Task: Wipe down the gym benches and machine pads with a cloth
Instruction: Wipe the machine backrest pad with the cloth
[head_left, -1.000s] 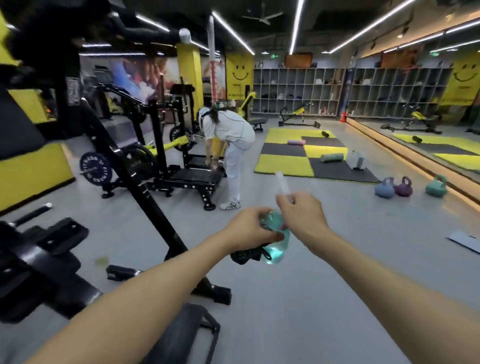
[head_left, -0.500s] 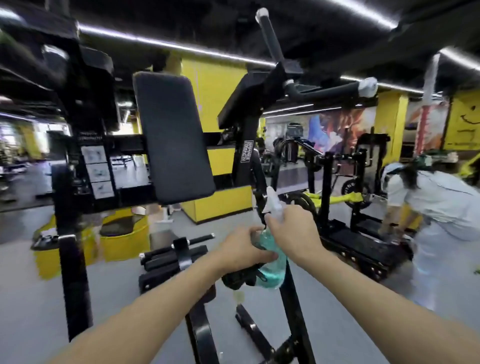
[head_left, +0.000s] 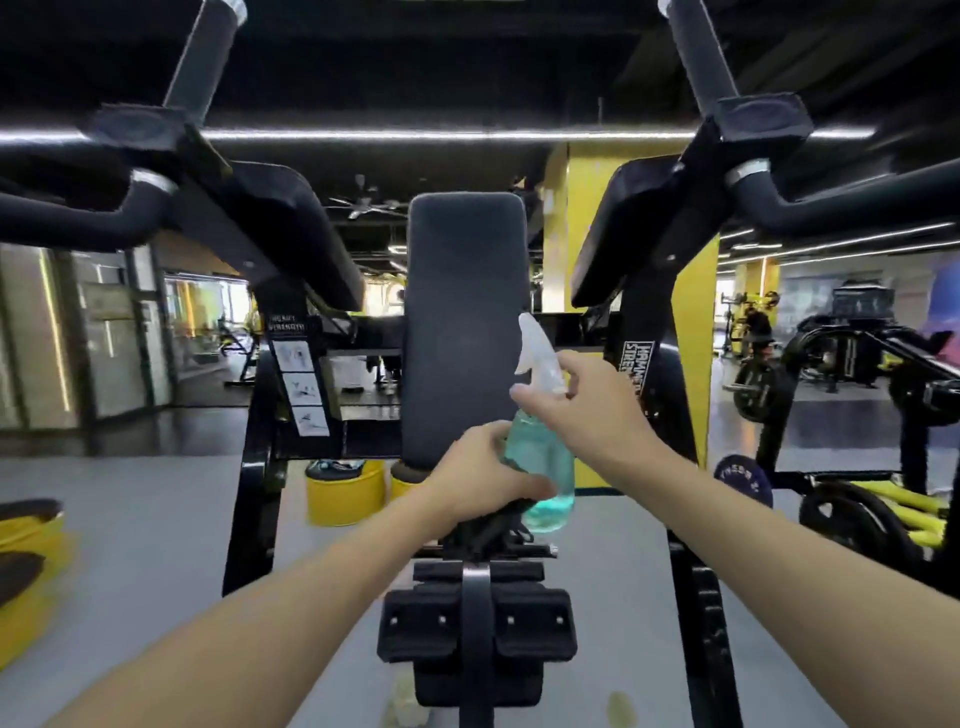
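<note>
Where the two forearms meet at the middle of the view, item one: spray bottle (head_left: 545, 467). It is clear plastic with teal liquid in the lower body and a white trigger head on top. It is held nearly upright, with the nozzle pointing to the far left.

- Left hand (head_left: 480, 475): the fingers are curled round the bottle's lower body from the left side, gripping it.
- Cloth (head_left: 493, 527): dark and bunched, it hangs beneath the left hand and touches the bottle's base. It is caught in the same grip, but which fingers pin it cannot be told.
- Right hand (head_left: 597, 410): the fingers are wrapped round the bottle's neck just under the trigger head, gripping it. The forefinger reaches forward below the trigger.
- Back pad (head_left: 465, 312): black, upright and round-cornered, centred on the machine just beyond the bottle. The trigger head overlaps the pad's right edge in the view.
- Left arm pad (head_left: 291, 234) and right arm pad (head_left: 623, 228): black and tilted, set higher than the back pad, one on either side of it.
- Left handle (head_left: 205, 57) and right handle (head_left: 696, 52): black grips that rise at the top corners.
- Foot plates (head_left: 478, 623): black and stepped, near, directly below the hands.
- Instruction label (head_left: 301, 384): a white strip with diagrams on the machine's left upright.
- Yellow tubs (head_left: 345, 491): on the grey floor (head_left: 145, 519), far, behind the frame and low to the left of the back pad.
- Weight plate (head_left: 743, 480): dark and lettered, on the right, just beyond the right forearm.
- Yellow column (head_left: 592, 208): far, behind the right arm pad.
</note>
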